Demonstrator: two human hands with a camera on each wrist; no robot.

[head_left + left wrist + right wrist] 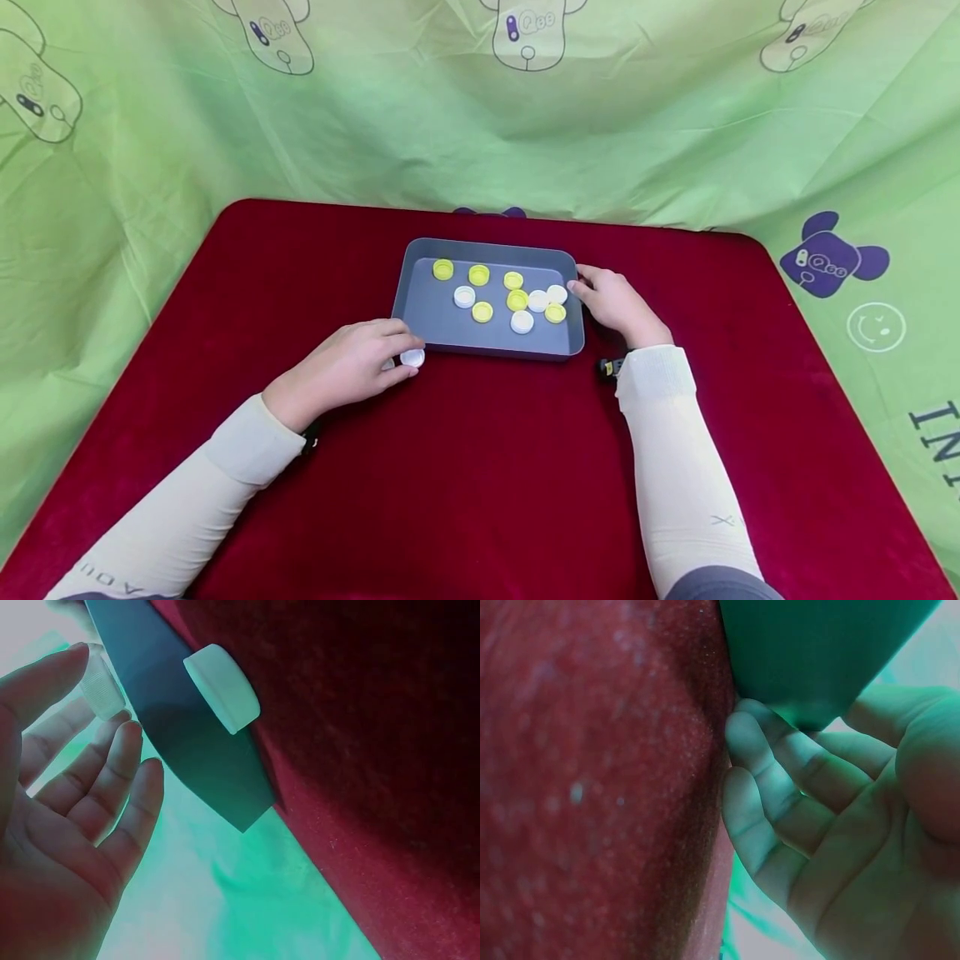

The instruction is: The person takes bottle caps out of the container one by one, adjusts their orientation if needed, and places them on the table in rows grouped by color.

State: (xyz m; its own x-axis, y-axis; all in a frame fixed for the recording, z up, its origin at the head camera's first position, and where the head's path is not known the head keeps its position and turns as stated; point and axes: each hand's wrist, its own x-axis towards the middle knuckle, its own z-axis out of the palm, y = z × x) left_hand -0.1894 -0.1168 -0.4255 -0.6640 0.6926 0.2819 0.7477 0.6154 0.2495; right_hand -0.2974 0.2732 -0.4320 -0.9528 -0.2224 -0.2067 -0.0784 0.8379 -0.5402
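Note:
My left hand (348, 362) is just outside the near left corner of a grey rectangular tray (450, 333). Between its thumb and fingertips it pinches a white bottle cap (103, 686), held up near the tray wall. A second white bottle cap (223, 686) is on the red cloth beside the tray, mostly hidden under the hand in the head view. At the tray's right end, my right hand (618, 304) holds the side, thumb at the rim and fingers low against the outer wall. Several yellow caps (478, 274) and white caps (464, 297) lie inside the tray.
A red cloth (495, 467) covers the table, whose rounded far corners show. Green printed fabric (420, 125) hangs behind and along the sides. A small black device (609, 367) shows at the right wrist.

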